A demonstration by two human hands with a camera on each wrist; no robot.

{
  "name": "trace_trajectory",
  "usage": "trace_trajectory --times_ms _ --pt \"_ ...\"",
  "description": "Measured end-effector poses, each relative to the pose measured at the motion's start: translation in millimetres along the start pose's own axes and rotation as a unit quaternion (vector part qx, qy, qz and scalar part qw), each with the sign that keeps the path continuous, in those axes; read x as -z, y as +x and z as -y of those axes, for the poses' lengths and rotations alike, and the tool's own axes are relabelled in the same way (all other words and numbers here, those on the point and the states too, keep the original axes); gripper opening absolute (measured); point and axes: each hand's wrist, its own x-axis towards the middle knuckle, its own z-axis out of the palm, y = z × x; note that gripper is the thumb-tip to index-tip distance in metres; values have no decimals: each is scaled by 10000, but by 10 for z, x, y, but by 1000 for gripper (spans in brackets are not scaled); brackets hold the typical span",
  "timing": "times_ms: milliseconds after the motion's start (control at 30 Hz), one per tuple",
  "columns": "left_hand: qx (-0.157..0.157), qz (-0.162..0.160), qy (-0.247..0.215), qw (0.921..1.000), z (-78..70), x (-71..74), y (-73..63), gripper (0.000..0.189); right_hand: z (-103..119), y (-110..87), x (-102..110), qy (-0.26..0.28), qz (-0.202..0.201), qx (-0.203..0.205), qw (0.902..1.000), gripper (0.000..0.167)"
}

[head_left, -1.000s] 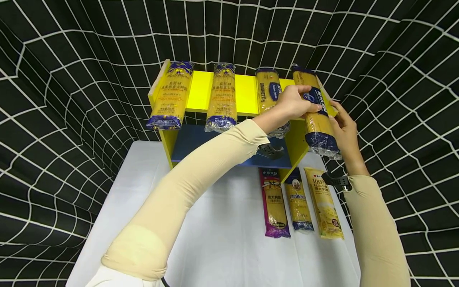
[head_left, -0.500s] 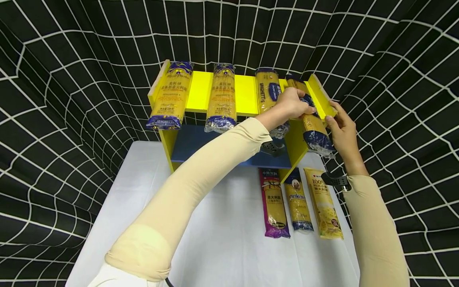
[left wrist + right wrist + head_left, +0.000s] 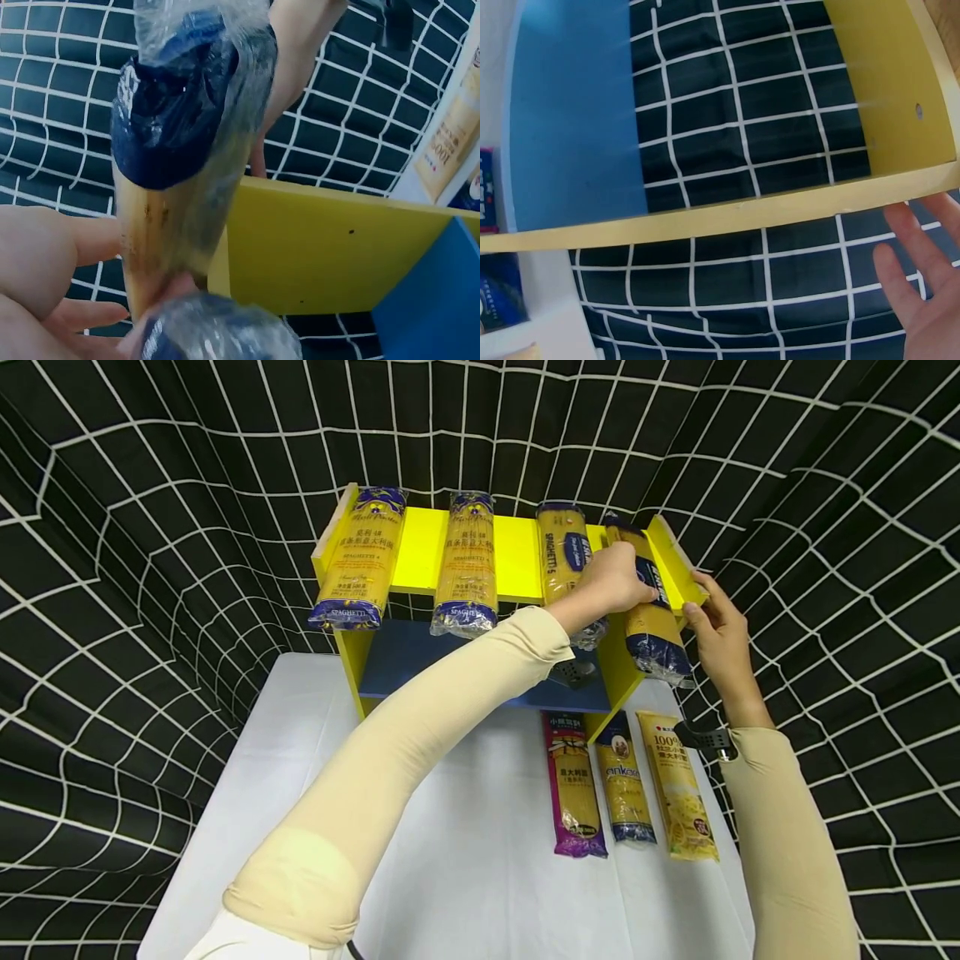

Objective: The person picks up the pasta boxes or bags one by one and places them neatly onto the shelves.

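My left hand [image 3: 617, 580] grips a spaghetti pack [image 3: 654, 627] with dark blue ends at the right end of the yellow upper shelf [image 3: 517, 556]. The pack slants, its lower end jutting out past the front edge. In the left wrist view, fingers [image 3: 94, 240] lie around the clear, blue-ended wrapper. Another spaghetti pack [image 3: 558, 547] rests just left of it, partly hidden by my left hand. My right hand [image 3: 722, 639] holds the front corner of the shelf's right side panel [image 3: 670, 564], thumb and fingers on it; in the right wrist view the fingers touch its outer side.
Two blue-and-yellow spaghetti packs, a far-left pack [image 3: 360, 560] and a middle-left pack [image 3: 467, 564], lie on the upper shelf. Below is a blue lower shelf [image 3: 408, 656]. A purple pack [image 3: 576, 789], an ankara pack [image 3: 626, 785] and a yellow pack [image 3: 678, 789] lie on the white table [image 3: 465, 827].
The held spaghetti pack has moved left, away from the side panel, and down onto the shelf with my left hand. My right hand has stayed at the shelf corner.
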Motion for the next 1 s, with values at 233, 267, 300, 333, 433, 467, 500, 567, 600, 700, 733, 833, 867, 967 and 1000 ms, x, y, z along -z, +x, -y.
trace_trajectory --times_ms 233,267,300,333,433,467,500,567,600,700,733,833,867,967,1000 --pt "-341 -121 898 9953 -19 -4 -9 36 -14 9 -5 154 -24 113 9998 45" --pt "-387 -134 953 9946 -18 -4 -9 36 -14 9 -5 160 -26 120 9998 45" --pt "-451 -151 1008 9938 -16 -3 -10 36 -12 10 -5 154 -31 119 9998 45" --pt "-513 -172 1074 9927 -14 -3 -10 35 -10 10 -4 147 -32 117 9998 45" --pt "-755 -243 1422 9867 -11 0 -7 31 -2 13 -2 103 -38 89 9999 45" --pt "-825 -274 1501 9848 -9 3 -8 29 0 13 -2 82 -47 76 9999 45" --pt "-901 -297 1540 9835 -3 7 -8 27 1 12 -3 64 -57 69 9999 45" --pt "-1023 -306 1537 9823 13 16 -7 24 0 8 -7 51 -64 62 9999 45" --pt "-1074 -302 1475 9827 24 19 -6 23 -1 6 -8 39 -72 60 9999 45" --pt "-1179 -249 1299 9842 53 33 -3 24 -4 -2 -10 17 -89 50 9999 45" --pt "-1188 -242 1246 9848 57 39 -3 26 -6 -4 -10 2 -86 39 10000 45" --pt "-1263 -259 1125 9852 44 70 -26 34 -11 -7 -9 4 -62 20 10000 45" --pt "-1300 -261 1069 9854 33 81 -43 38 -12 -7 -8 7 -59 24 10000 45" --pt "-1553 -247 973 9827 -1 116 -135 46 -16 -1 -5 71 -76 78 9999 45" --pt "-1662 -236 939 9813 -13 123 -177 47 -18 1 -3 97 -104 102 9998 45"
